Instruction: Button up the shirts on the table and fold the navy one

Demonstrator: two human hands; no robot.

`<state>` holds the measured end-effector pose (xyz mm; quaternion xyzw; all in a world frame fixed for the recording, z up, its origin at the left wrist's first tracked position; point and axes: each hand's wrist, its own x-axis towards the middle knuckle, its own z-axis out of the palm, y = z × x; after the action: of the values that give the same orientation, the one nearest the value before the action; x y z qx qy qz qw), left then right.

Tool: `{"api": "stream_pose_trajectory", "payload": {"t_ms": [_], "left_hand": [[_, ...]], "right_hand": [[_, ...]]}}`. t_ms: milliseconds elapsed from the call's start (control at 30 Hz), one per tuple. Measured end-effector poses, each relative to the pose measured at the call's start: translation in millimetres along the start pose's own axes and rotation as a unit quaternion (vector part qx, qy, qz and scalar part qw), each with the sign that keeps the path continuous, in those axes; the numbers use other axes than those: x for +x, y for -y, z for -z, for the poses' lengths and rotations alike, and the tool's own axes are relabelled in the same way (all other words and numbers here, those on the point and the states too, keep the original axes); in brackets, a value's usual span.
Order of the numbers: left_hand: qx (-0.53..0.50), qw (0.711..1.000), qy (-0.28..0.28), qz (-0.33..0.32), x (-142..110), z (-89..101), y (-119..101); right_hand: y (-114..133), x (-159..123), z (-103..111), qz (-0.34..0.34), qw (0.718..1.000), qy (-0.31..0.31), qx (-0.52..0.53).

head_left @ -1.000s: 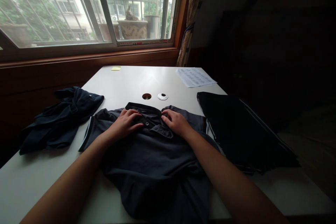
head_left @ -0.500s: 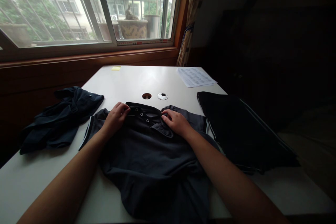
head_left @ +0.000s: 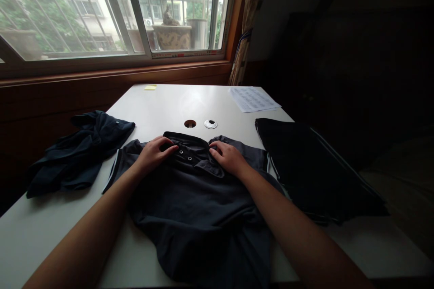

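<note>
A dark polo shirt (head_left: 200, 207) lies front-up on the white table (head_left: 169, 104), its collar toward the window. My left hand (head_left: 154, 154) rests on the left side of the collar, fingers bent and pressed onto the fabric beside the snap placket (head_left: 185, 154). On the right collar flap lies my right hand (head_left: 228, 157), fingers curled down on the cloth. Two or three small metal snaps show between the hands.
A crumpled dark garment (head_left: 79, 151) lies at the table's left edge. A folded black garment with pale trim (head_left: 312, 167) lies on the right. A cable hole (head_left: 190, 123), its white cap (head_left: 210, 123), a paper sheet (head_left: 252, 98) and a yellow note (head_left: 150, 86) sit further back.
My left hand slid out to the collar's left end, then came back toward the placket. The right hand has stayed on the right collar flap.
</note>
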<state>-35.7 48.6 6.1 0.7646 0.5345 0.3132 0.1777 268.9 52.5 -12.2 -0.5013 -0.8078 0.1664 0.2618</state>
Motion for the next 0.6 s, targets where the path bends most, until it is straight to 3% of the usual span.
{"api": "stream_pose_trajectory", "payload": {"t_ms": [367,600], "left_hand": [[-0.043,0.999,0.005,-0.008,1.5,-1.8,4.5],[-0.014,0.999,0.003,0.040,0.5,-4.1,4.6]], "right_hand": [[-0.5,-0.4,-0.3,0.005,1.000,0.001,-0.003],[-0.5,-0.8,-0.1,0.010,1.000,-0.002,-0.001]]}}
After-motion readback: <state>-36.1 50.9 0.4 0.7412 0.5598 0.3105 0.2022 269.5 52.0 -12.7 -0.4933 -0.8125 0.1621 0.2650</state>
